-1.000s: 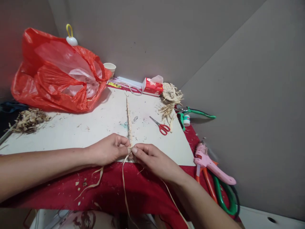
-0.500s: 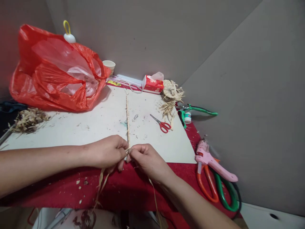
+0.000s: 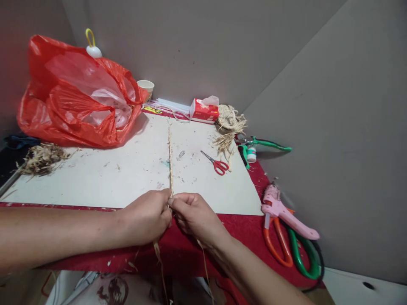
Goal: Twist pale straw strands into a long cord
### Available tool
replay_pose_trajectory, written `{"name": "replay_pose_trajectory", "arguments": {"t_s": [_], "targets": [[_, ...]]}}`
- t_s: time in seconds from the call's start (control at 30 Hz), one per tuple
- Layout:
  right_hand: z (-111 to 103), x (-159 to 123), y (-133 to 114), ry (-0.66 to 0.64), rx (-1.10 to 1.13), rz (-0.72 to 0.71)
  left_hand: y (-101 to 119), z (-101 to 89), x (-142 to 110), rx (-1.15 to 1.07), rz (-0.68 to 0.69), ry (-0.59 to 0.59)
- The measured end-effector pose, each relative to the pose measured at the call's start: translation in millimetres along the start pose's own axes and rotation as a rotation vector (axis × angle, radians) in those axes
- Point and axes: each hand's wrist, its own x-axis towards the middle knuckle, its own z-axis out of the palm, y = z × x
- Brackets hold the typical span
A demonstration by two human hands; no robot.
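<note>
A thin braided straw cord (image 3: 170,156) runs straight down the white board (image 3: 143,169) towards me, its near end between my hands. My left hand (image 3: 152,216) is closed at that end, fingers curled around the strands. Close against it, my right hand (image 3: 193,214) pinches the cord between thumb and forefinger. Loose straw strands (image 3: 159,258) hang below my left hand, and another strand (image 3: 205,262) dangles under the right. The exact crossing of the strands is hidden by my fingers. Red-handled scissors (image 3: 216,163) lie on the board to the right of the cord.
A red plastic bag (image 3: 79,101) fills the back left, with a straw heap (image 3: 44,159) before it. Behind stand a paper cup (image 3: 146,87), a tissue pack (image 3: 205,111) and a straw bundle (image 3: 227,118). Rightward lie green-handled pliers (image 3: 270,145) and a pink glue gun (image 3: 282,209).
My left hand has moved slightly down and rolled over, its fingers now closer to the right hand. The strands below it have swung right. My right hand stays nearly in place.
</note>
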Motion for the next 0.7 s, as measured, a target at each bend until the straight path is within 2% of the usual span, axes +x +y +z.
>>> {"name": "replay_pose_trajectory", "arguments": {"t_s": [0.1, 0.17, 0.23, 0.33, 0.37, 0.4, 0.5, 0.53, 0.7], "targets": [[-2, -2, 0, 0.003, 0.070, 0.030, 6, -5.3, -4, -0.019, -0.021, -0.076], [-6, -5, -1, -0.025, 0.096, 0.050, 7, -15.0, -5, -0.047, -0.084, -0.195], [-10, -7, -4, -0.053, 0.101, 0.063, 7, -26.9, -3, -0.062, -0.121, -0.220], [-15, -8, -6, -0.084, 0.094, 0.061, 4, -37.6, 6, -0.061, -0.028, 0.044], [-15, -8, -7, -0.097, 0.093, 0.052, 3, -37.3, 9, -0.088, -0.011, 0.074], [-16, -7, -7, -0.112, 0.094, 0.042, 2, -35.2, 11, -0.141, -0.018, 0.042], [-18, -6, -7, -0.152, 0.079, 0.029, 1, -23.0, 17, -0.328, -0.128, -0.162], [-19, -5, -7, -0.158, 0.067, 0.033, 0, -19.1, 17, -0.337, -0.119, -0.192], [-24, -4, -8, -0.146, 0.045, 0.047, -4, -14.6, 16, -0.175, 0.085, -0.134]]}}
